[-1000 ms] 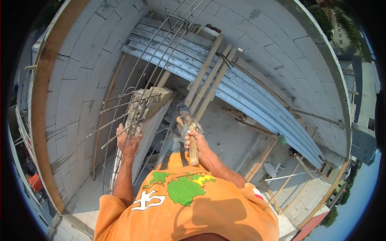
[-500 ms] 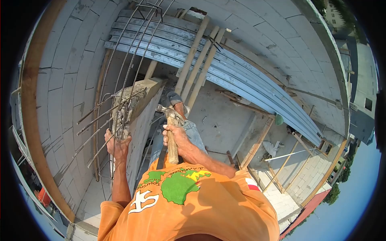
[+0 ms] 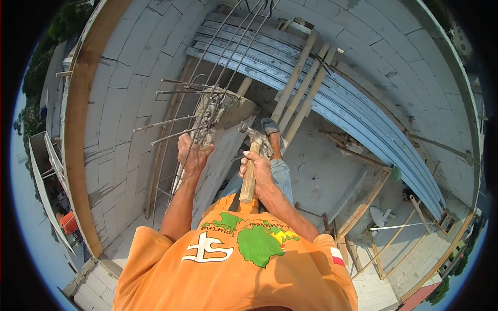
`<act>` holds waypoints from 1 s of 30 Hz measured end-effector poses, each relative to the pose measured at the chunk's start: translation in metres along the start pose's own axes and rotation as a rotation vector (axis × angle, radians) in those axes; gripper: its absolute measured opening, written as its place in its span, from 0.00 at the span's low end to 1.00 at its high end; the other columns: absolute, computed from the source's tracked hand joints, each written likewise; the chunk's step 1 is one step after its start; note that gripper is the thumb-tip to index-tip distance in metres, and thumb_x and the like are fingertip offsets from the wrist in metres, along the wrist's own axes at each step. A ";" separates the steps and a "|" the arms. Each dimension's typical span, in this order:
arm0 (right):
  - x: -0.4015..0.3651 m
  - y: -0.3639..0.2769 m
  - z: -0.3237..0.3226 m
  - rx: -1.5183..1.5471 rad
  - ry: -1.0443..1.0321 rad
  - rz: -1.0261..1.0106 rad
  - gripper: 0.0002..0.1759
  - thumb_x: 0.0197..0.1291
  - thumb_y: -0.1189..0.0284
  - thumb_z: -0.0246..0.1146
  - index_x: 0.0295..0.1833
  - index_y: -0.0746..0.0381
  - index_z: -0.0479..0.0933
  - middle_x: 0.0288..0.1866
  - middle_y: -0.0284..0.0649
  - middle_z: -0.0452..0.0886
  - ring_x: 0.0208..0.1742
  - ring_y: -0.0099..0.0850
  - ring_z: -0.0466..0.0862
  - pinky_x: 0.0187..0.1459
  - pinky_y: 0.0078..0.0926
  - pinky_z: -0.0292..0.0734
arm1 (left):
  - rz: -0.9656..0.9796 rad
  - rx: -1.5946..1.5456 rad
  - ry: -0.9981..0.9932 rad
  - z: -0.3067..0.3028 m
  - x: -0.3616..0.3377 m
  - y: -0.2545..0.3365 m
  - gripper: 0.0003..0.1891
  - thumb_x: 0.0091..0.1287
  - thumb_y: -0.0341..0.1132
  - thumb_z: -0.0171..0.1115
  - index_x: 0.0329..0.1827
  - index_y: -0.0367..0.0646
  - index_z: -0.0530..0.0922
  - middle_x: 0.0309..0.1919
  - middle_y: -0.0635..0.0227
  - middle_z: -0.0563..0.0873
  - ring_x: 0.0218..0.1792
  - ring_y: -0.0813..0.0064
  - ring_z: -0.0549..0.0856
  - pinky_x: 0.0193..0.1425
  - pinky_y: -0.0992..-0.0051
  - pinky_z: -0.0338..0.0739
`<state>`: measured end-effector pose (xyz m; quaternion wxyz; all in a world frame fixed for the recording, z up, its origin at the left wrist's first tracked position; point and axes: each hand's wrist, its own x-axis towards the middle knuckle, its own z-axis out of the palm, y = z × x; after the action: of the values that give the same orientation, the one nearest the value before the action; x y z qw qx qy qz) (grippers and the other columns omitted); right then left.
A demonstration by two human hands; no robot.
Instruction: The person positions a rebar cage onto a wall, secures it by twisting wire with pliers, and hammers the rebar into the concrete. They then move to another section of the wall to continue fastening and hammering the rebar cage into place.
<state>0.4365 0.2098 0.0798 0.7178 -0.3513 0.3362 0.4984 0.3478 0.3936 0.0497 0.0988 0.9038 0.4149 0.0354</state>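
Observation:
My right hand (image 3: 258, 168) is wrapped around the wooden handle of a hammer (image 3: 248, 187). Its metal head points away from my body, to the right of the broken concrete (image 3: 210, 116). At the near end of that rough concrete, my left hand (image 3: 192, 155) is closed around thin steel rebar, with the thumb against the concrete edge. Long ribbed rebars (image 3: 228, 46) run up from the concrete, and shorter bars (image 3: 165, 124) stick out to its left. Part of the left hand's grip is hidden by the bars and the hand itself.
Grey block walls (image 3: 116, 111) surround me, topped on the left by a wooden board (image 3: 78, 129). Blue-grey metal panels (image 3: 358, 124) span the far side, crossed by round wooden poles (image 3: 303, 78). Below are the concrete floor (image 3: 321, 171) and a timber prop (image 3: 363, 205).
My view has shifted, so the scene sits further right in the picture. The left hand stays at the concrete's near end, and the right hand still grips the hammer.

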 end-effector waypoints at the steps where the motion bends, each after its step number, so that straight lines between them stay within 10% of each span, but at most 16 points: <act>1: -0.001 0.003 0.000 0.003 0.008 0.002 0.08 0.63 0.72 0.58 0.44 0.62 0.68 0.27 0.34 0.73 0.19 0.24 0.74 0.21 0.26 0.72 | -0.011 -0.021 -0.013 0.000 0.001 -0.002 0.46 0.38 0.45 0.78 0.58 0.26 0.66 0.46 0.51 0.76 0.48 0.50 0.78 0.52 0.60 0.76; 18: 0.016 0.004 0.018 0.302 0.177 -0.216 0.09 0.60 0.73 0.60 0.40 0.59 0.66 0.26 0.34 0.71 0.20 0.27 0.74 0.21 0.28 0.72 | -0.008 -0.036 -0.034 -0.001 -0.001 0.002 0.48 0.38 0.45 0.79 0.59 0.26 0.65 0.47 0.52 0.75 0.50 0.52 0.77 0.53 0.60 0.76; 23: -0.005 0.014 0.040 -0.155 -0.186 -0.095 0.11 0.60 0.73 0.61 0.41 0.61 0.64 0.26 0.35 0.71 0.17 0.27 0.75 0.17 0.27 0.71 | -0.003 -0.038 -0.024 0.000 -0.001 0.000 0.46 0.38 0.44 0.79 0.57 0.27 0.65 0.45 0.53 0.74 0.47 0.53 0.77 0.50 0.59 0.76; 30: 0.005 -0.018 0.011 0.022 0.151 -0.290 0.09 0.61 0.75 0.56 0.46 0.62 0.67 0.28 0.35 0.71 0.17 0.27 0.73 0.19 0.28 0.72 | -0.053 -0.017 -0.058 -0.001 0.001 0.003 0.43 0.38 0.45 0.79 0.53 0.28 0.67 0.44 0.54 0.74 0.47 0.52 0.76 0.49 0.59 0.77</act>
<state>0.4565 0.2169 0.0841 0.7585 -0.4250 0.3404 0.3580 0.3509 0.3926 0.0512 0.1191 0.8923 0.4354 0.0102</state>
